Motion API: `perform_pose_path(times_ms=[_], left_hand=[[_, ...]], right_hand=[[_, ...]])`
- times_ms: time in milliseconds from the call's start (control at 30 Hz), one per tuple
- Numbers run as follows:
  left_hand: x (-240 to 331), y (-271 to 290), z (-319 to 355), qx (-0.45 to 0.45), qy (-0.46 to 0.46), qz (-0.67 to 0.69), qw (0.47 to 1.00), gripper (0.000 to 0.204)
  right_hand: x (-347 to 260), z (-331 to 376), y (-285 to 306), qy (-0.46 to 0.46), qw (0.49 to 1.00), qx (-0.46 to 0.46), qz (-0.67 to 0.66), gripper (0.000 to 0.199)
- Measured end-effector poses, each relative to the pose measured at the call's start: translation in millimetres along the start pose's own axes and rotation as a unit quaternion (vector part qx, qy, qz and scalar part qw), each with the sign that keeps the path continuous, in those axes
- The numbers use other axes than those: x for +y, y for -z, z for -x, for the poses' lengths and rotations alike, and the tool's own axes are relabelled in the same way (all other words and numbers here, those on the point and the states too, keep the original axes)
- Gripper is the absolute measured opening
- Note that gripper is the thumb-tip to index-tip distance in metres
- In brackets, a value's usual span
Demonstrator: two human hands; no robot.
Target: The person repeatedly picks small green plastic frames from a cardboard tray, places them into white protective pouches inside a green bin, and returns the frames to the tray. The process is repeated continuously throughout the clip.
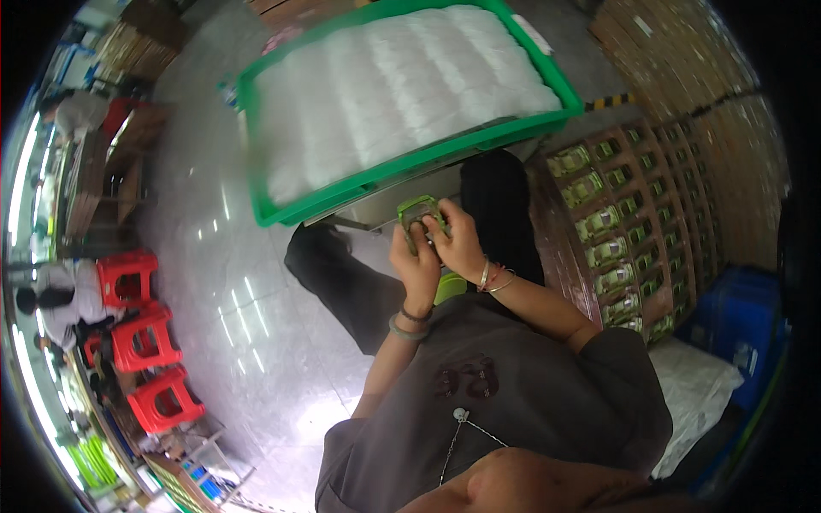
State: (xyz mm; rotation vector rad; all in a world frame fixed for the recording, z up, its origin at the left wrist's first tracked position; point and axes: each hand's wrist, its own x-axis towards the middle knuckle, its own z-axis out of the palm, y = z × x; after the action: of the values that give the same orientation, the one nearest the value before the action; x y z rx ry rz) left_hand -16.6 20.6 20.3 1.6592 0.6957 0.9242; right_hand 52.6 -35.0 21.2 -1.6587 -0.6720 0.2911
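Note:
In front of my lap, both hands hold a small green plastic piece with a rounded, frame-like rim (416, 204); its exact kind I cannot make out. My left hand (416, 263) is closed around its near left side. From the right, my right hand (460, 244) grips it, with fingers and thumbs of both hands meeting over its middle. Fingers cover much of the piece. A yellow-green object (450, 287) shows just below my wrists, partly hidden by my right forearm and shirt.
Ahead stands a green-rimmed tray (402, 160) of white, wrapped, padded rolls (402, 85). At right, a brown divided carton (629, 184) holds rows of small green pieces (609, 250). A blue bin (735, 329) stands beyond. Red stools (147, 338) and seated people are far left.

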Motion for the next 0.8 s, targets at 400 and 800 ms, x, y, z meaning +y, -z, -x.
perform_pose_path(times_ms=[400, 800], left_hand=[[21, -57, 30, -0.256, 0.061, 0.038, 0.964, 0.033], [-24, -29, 19, -0.313, 0.130, 0.014, 0.941, 0.024]], right_hand=[[83, 62, 121, -0.179, 0.963, 0.200, -0.006, 0.025], [208, 336, 479, -0.441, 0.630, 0.535, 0.349, 0.044]])
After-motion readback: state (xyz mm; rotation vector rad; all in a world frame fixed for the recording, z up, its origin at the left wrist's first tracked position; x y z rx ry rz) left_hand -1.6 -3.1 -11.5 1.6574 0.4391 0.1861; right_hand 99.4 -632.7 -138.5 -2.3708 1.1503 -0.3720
